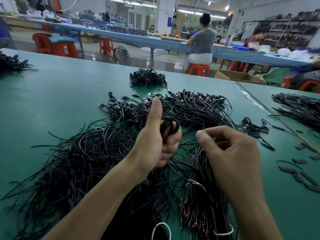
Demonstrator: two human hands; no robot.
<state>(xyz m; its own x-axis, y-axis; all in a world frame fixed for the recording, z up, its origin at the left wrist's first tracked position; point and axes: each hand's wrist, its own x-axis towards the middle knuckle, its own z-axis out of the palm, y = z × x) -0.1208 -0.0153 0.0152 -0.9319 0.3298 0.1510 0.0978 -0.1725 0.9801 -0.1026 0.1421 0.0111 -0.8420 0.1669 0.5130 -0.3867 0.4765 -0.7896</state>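
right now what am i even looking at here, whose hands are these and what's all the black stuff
There is no machine here: one camera worn on a person's head looks down at their two bare hands. The left hand grips a small coil of black cable, thumb up. The right hand hovers beside it with fingers curled; whether it pinches a wire is unclear. Below, a green table carries heaps of loose black cables, some with USB plugs, a bundle tied with a white band and short flat black pieces.

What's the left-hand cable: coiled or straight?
Coiled: the cable sits in bunched loops in the left hand, held by curled fingers.
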